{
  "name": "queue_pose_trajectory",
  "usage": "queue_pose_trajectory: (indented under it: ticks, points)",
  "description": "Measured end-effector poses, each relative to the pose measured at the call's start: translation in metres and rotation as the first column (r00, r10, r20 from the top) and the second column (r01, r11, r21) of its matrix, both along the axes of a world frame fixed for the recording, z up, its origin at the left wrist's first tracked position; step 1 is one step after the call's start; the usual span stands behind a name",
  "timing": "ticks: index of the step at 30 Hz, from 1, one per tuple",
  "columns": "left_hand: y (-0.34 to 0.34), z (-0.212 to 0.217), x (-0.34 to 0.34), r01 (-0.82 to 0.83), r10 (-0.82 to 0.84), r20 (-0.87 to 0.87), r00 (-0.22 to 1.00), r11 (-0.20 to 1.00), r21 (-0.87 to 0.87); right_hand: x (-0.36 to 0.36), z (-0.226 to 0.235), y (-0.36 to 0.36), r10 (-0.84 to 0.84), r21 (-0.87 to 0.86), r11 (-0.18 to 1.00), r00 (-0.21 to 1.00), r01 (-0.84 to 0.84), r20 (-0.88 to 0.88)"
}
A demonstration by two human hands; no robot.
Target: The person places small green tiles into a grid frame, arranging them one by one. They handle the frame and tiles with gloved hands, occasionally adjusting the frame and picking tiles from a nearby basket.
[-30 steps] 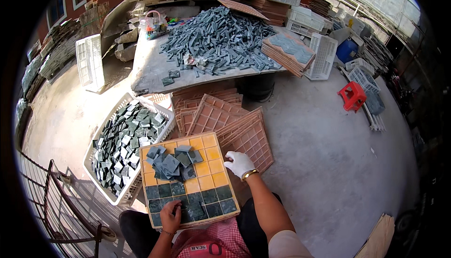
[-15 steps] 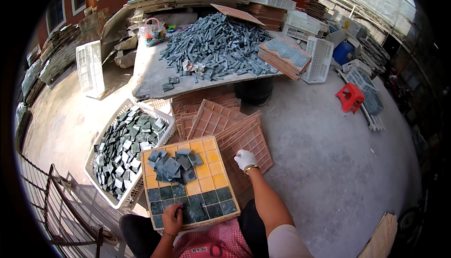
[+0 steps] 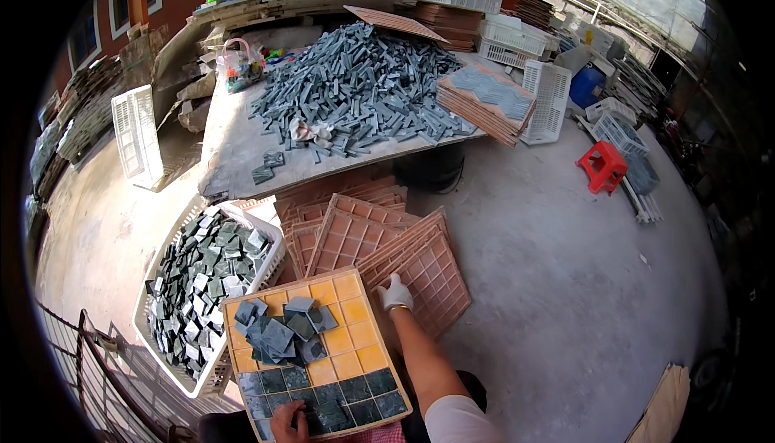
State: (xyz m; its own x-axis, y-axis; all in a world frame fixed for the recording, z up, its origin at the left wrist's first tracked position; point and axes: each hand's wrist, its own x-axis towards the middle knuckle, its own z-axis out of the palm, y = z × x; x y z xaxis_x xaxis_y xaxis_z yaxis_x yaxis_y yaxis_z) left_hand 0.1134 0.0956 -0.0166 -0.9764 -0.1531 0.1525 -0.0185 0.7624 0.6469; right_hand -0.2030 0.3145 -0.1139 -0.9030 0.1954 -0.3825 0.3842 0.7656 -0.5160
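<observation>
A square grid tray (image 3: 349, 311) with yellow-orange cells lies in front of me. Dark green square tiles (image 3: 355, 390) fill its two near rows. Loose dark tiles (image 3: 278, 336) are heaped on its far left part. My left hand (image 3: 289, 423) is bare and rests over the near-left tiles, fingers bent and thumb apart; its lower part is cut off by the picture's edge. Just beyond the tray's right edge, my right hand (image 3: 395, 292) wears a white glove. Its fingers look curled in over the brown grid trays (image 3: 424, 282), and whatever they hold is hidden.
A white plastic crate (image 3: 274, 253) full of square tiles stands left of the tray. Beyond, a table (image 3: 234, 140) bears a big pile of narrow grey strips (image 3: 355, 80) and stacked panels (image 3: 488, 100). A red stool (image 3: 601, 166) stands right; a metal railing (image 3: 81, 362) runs left.
The whole view has shifted, so the tray and crate sit lower in the picture. My right hand has come a little closer to the tray's right edge. The left hand stays over the near-left tiles.
</observation>
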Motion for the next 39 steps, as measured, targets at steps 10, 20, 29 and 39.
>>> queue_pose_trajectory:
  ticks: [10, 20, 29, 39]
  points:
    - [0.001, 0.000, 0.002, -0.014, 0.013, 0.026, 1.000, 0.999, 0.032, -0.005, -0.008, -0.003, 0.303, 0.107, 0.949, 0.952, -0.297, -0.040]
    - [0.001, 0.001, -0.001, -0.001, 0.001, 0.033, 0.999, 1.000, 0.024, -0.008, 0.018, 0.018, 0.043, 0.153, 0.987, 0.999, -0.045, 0.011]
    - [0.001, -0.002, 0.000, -0.001, 0.003, -0.032, 0.999, 0.999, 0.051, 0.006, 0.032, 0.054, 0.128, 0.184, 0.972, 0.985, -0.148, 0.117]
    - [0.010, 0.007, -0.005, -0.031, 0.060, -0.143, 0.988, 0.981, 0.194, 0.048, 0.028, 0.146, -0.080, -0.221, 0.949, 0.849, 0.225, 0.522]
